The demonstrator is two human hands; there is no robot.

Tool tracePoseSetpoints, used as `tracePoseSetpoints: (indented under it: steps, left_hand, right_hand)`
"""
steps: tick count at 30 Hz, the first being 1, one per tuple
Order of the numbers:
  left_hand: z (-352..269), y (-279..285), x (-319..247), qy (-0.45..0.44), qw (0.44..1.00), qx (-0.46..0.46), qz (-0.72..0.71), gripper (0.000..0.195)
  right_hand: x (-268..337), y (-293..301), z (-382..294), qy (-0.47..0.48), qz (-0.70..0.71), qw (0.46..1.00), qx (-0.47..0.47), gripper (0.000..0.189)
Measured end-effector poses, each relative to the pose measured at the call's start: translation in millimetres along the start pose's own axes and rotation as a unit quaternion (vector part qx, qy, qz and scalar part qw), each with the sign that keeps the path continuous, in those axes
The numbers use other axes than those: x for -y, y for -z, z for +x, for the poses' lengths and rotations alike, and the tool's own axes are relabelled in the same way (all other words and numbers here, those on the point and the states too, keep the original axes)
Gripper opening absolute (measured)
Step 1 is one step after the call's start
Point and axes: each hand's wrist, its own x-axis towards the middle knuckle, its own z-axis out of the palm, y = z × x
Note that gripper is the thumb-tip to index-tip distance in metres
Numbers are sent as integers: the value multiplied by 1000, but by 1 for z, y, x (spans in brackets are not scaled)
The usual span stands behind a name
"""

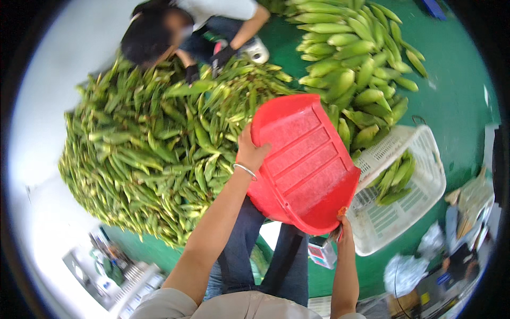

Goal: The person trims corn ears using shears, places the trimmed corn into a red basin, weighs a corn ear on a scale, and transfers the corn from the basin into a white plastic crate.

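A red plastic scoop-shaped tray [306,159] is held up before me, its ribbed face towards the camera. My left hand [254,149] grips its left edge, with the thumb over the ribbed face. At its lower right corner, my right hand [342,229] holds the rim; a small tool, partly hidden, shows by the fingers. To the left lies a large heap of corn ears in green husks [151,151]. Beyond the tray is a pile of trimmed, paler green corn ears [358,52]. A white plastic crate [430,199] at the right holds a few green ears.
A co-worker in dark gloves [225,56] crouches by the heap at the upper left, near a white stool [258,51]. A small scale [322,252] stands on the green floor near my knees. Plastic bags [406,273] and boxes lie at the lower right.
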Motion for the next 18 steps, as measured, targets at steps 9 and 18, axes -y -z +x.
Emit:
tracePoseSetpoints:
  steps: [9, 18]
  left_hand:
    - [-204, 130, 266, 597, 708, 21, -378, 24]
    - [-405, 302, 453, 591, 630, -226, -449, 10]
  right_hand:
    - [-97, -67, 23, 16, -195, 971, 138, 38]
    - [-248, -66, 1, -9, -410, 911, 52, 38]
